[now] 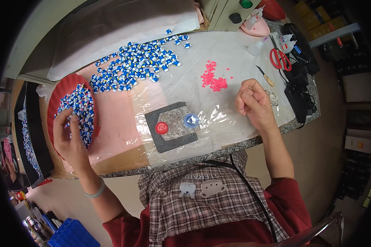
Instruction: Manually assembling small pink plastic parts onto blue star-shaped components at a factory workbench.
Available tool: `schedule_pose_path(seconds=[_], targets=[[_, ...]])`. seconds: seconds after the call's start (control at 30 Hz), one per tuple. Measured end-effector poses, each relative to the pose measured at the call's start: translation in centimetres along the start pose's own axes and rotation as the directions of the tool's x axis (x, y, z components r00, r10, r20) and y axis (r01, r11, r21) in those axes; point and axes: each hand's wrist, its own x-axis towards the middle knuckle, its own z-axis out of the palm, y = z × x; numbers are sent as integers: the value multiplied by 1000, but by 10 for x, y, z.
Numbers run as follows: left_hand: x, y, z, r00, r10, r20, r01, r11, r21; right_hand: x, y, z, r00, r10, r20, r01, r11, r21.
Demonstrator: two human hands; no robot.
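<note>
My left hand [71, 140] hangs over the near side of a red scalloped basket [55, 96], its thumb and fingers apart and slightly curled. Small blue-and-white pieces [81, 107] fill the basket, close to its fingertips. To the right, my right hand [255, 105] is raised above the plastic-covered table with its fingers curled in; whatever they may hold is hidden. Between my hands lies a dark square-edged mat [152, 123] around a speckled stone-like surface. A round red cap-like piece [162, 128] and a round blue dish [191, 120] sit on it.
A spread heap of blue-and-white pieces [132, 64] covers the table's back left. Small pink pieces [214, 81] lie near my right hand. Red-handled scissors [280, 59], a small knife [266, 77], a squeeze bottle [256, 47] and a pink heart-shaped dish [257, 29] are at the right.
</note>
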Motion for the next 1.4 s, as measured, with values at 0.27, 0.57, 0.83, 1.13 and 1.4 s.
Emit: schedule_pose_path(seconds=[0.27, 0.57, 0.83, 1.13, 1.4], targets=[[18, -6, -10, 943, 308, 126, -297, 606, 738, -1, -5, 7, 988, -116, 100, 131, 980, -152], [0, 32, 58, 884, 364, 293, -464, 761, 453, 15, -3, -15, 974, -169, -148, 36, 768, -640], [7, 55, 118, 743, 450, 496, -564, 820, 102, 37, -3, -9, 931, -365, 17, 128, 282, -951], [33, 50, 170, 690, 552, 468, -620, 785, -11, 38, -10, -12, 946, -314, 76, 134, 167, -977], [40, 49, 214, 528, 663, 531, -742, 664, -91, 27, -22, -6, 996, -82, 22, 47, 323, -945]])
